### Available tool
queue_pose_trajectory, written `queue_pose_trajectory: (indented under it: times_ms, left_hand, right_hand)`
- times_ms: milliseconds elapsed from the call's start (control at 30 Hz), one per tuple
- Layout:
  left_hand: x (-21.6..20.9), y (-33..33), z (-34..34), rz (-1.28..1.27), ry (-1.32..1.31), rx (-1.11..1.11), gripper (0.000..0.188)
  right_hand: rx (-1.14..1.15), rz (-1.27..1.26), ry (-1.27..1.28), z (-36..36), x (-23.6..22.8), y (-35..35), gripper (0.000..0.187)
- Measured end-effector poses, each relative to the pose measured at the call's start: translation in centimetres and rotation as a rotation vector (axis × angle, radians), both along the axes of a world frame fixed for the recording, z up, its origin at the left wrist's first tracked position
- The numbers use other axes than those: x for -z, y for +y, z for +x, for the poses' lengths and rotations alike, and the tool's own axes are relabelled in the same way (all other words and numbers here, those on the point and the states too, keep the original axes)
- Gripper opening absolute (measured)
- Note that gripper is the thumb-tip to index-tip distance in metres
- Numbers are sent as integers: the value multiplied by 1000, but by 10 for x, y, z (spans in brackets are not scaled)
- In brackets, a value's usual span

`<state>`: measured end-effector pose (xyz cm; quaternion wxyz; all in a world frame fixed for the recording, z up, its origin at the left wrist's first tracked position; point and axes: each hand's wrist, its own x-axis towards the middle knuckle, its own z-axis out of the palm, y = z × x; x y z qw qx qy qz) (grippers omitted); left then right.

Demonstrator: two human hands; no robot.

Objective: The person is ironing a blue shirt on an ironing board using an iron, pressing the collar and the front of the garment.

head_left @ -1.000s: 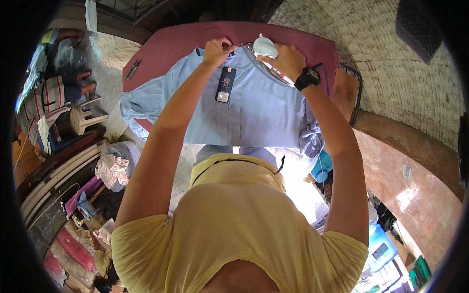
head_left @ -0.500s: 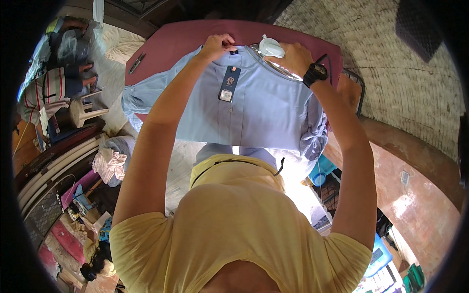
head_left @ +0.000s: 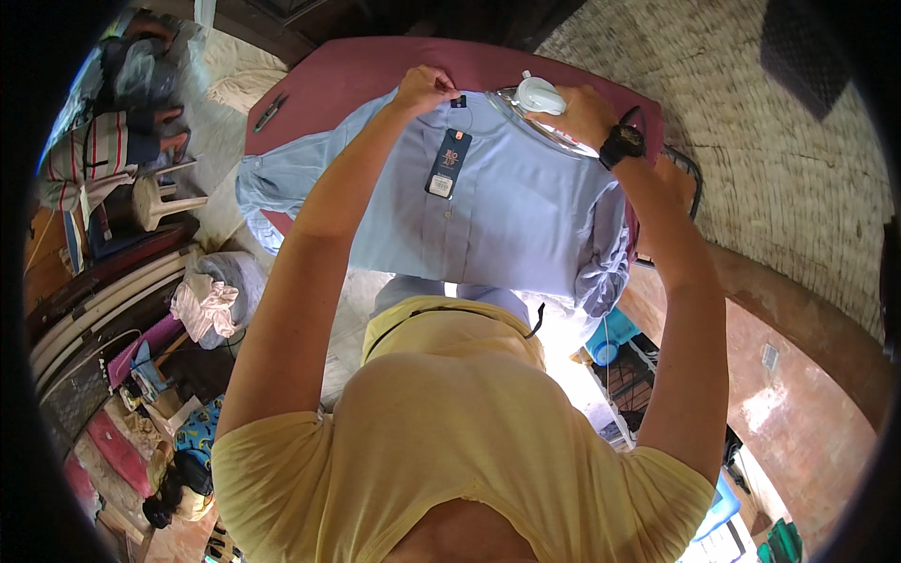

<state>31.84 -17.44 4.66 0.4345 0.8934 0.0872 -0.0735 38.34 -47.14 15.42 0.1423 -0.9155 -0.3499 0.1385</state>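
Observation:
A light blue long-sleeved shirt [head_left: 526, 211] lies spread on a maroon-covered table [head_left: 385, 58], its collar toward the far side. A dark paper hang tag [head_left: 448, 165] rests on its front near the neck. My left hand [head_left: 427, 90] has its fingers pinched together at the collar edge, beside a small dark neck label. With my right hand [head_left: 584, 116] I grip a clothes iron [head_left: 541, 96] with a white top and shiny metal sides. The iron sits along the shirt's right shoulder, and its soleplate is hidden.
A slim dark tool [head_left: 270, 112], perhaps a pen or cutter, lies at the table's left end. Beyond that side stand a beige plastic stool [head_left: 160, 202] and a seated person [head_left: 113, 150]. A textured wall [head_left: 676, 103] rises at the right.
The iron has slid slightly to the right along the shoulder with my right hand. My left hand stays at the collar, its fingers a little more closed. The view has shifted slightly.

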Motion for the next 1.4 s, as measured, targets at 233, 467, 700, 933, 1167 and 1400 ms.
queue_pose_trajectory:
  times_ms: [233, 467, 700, 933, 1167, 1400]
  left_hand:
    - [16, 7, 2, 36, -85, 51, 16]
    - [8, 5, -3, -43, -88, 22, 15]
    - [8, 1, -5, -78, -35, -27, 15]
    - [7, 0, -4, 101, -126, -6, 26]
    - [7, -4, 4, 214, -46, 74, 36]
    - [-4, -44, 4, 193, -160, 118, 24]
  right_hand:
    - [-44, -24, 23, 6, -2, 12, 60]
    - [-50, -58, 37, 11, 1, 23, 60]
    - [-54, -50, 31, 9, 2, 29, 60]
    - [173, 141, 163, 2, -26, -9, 55]
    - [871, 118, 249, -36, -87, -156, 72]
    - [1077, -115, -145, -63, 1, -292, 80]
